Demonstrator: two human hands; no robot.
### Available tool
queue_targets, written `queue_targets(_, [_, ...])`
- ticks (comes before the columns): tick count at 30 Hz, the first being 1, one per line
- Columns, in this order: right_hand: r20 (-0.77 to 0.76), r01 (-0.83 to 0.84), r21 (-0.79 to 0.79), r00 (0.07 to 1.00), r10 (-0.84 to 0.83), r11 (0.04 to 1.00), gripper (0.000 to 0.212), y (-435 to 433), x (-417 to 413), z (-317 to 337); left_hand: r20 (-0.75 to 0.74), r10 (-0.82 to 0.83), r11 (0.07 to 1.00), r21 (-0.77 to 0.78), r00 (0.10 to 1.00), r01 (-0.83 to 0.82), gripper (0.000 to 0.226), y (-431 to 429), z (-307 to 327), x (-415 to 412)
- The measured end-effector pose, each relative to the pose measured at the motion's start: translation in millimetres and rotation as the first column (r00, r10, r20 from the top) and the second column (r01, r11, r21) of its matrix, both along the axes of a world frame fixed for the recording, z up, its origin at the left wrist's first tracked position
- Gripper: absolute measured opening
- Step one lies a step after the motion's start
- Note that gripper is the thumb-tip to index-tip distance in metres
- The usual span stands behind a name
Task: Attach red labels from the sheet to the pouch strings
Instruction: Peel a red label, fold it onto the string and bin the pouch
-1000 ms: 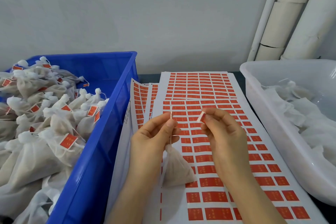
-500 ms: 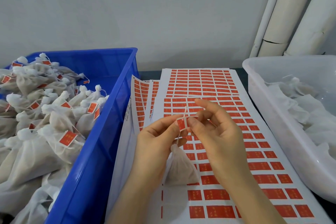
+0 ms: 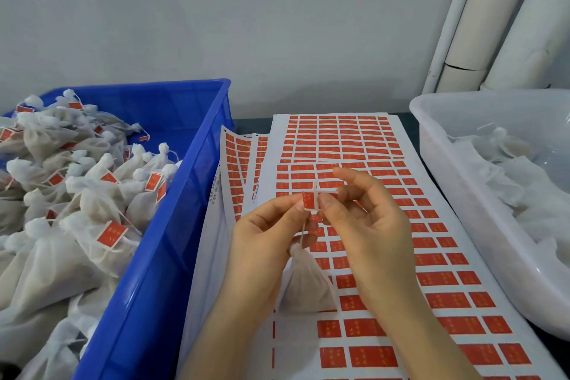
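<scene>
Here, gauzy pouch point(image 3: 303, 284) (red rectangular label point(image 3: 309, 201))

Dark tabletop point(image 3: 256, 124) carries 3 items side by side: blue crate point(image 3: 185, 194), overlapping red label sheets point(image 3: 354, 139), translucent white tub point(image 3: 456, 194).

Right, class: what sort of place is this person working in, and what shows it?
Probably a small hand-packing workshop: a blue crate heaped with labelled pouches, stacked sheets of red labels, and a white tub of pouches with no labels showing.
</scene>
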State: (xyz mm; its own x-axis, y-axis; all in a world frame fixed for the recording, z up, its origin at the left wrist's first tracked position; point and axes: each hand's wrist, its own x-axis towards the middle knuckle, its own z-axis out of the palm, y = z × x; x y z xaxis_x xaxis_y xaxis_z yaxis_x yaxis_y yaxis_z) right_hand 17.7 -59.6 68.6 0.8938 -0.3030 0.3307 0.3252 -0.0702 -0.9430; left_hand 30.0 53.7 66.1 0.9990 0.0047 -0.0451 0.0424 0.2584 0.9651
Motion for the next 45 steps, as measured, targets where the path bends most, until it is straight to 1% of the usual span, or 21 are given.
queue_targets(13, [0.015, 0.001, -0.011, 1.0, -0.001, 1.0, 0.031, -0.1, -0.1, -0.7, 0.065, -0.03, 1.0, 0.008, 0.997, 0.029, 0.024, 0.5, 0.9, -1.4])
queue_targets(27, [0.049, 0.034, -0.052, 0.998, -0.032, 0.998, 0.026, 1.7, -0.1, 0.0, 0.131, -0.055, 0.996, 0.077, 0.99, 0.045, 0.025, 0.2, 1.5, -3.2])
queue_targets(31, [0.04, 0.045, -0.054, 0.998, -0.043, 0.998, 0.026, 1.7, 0.5, -0.4, 0.139, -0.066, 0.995, 0.087, 0.988, 0.054, 0.018, 0.0, 0.7, -3.0])
queue_targets(33, [0.034, 0.059, -0.051, 0.998, -0.058, 0.997, 0.026, 0.9, 0.7, -0.6, 0.136, -0.083, 0.992, 0.102, 0.987, 0.069, 0.029, 0.9, -0.4, -2.7])
queue_targets(34, [0.033, 0.063, -0.052, 0.998, -0.062, 0.997, 0.026, 0.6, 0.6, -0.7, 0.147, -0.097, 0.99, 0.115, 0.984, 0.08, 0.028, 0.6, -0.4, -3.3])
queue_targets(35, [0.033, 0.062, -0.052, 0.998, -0.061, 0.997, 0.026, 0.5, 0.5, -0.8, 0.159, -0.11, 0.988, 0.128, 0.981, 0.09, 0.02, -0.3, 1.4, -4.4])
queue_targets(36, [0.033, 0.058, -0.05, 0.998, -0.056, 0.997, 0.026, 0.5, 0.2, -0.6, 0.176, -0.119, 0.985, 0.144, 0.977, 0.094, 0.016, -1.6, 4.0, -6.0])
queue_targets(38, [0.029, 0.038, -0.042, 0.999, -0.037, 0.998, 0.024, 0.5, -0.3, -0.5, 0.206, -0.091, 0.987, 0.149, 0.974, 0.061, 0.028, -3.7, 5.5, -7.4])
queue_targets(42, [-0.011, -0.023, -0.014, 1.0, 0.023, 1.0, 0.023, -0.4, 0.6, -1.4, 0.173, 0.017, 0.991, 0.126, 0.985, -0.04, 0.023, -2.7, 3.8, -5.2])
queue_targets(45, [-0.035, -0.051, -0.062, 0.998, 0.049, 0.997, 0.026, -2.7, 2.0, -1.9, 0.149, 0.029, 0.988, 0.149, 0.988, -0.051, 0.022, -3.3, 1.7, -4.3])
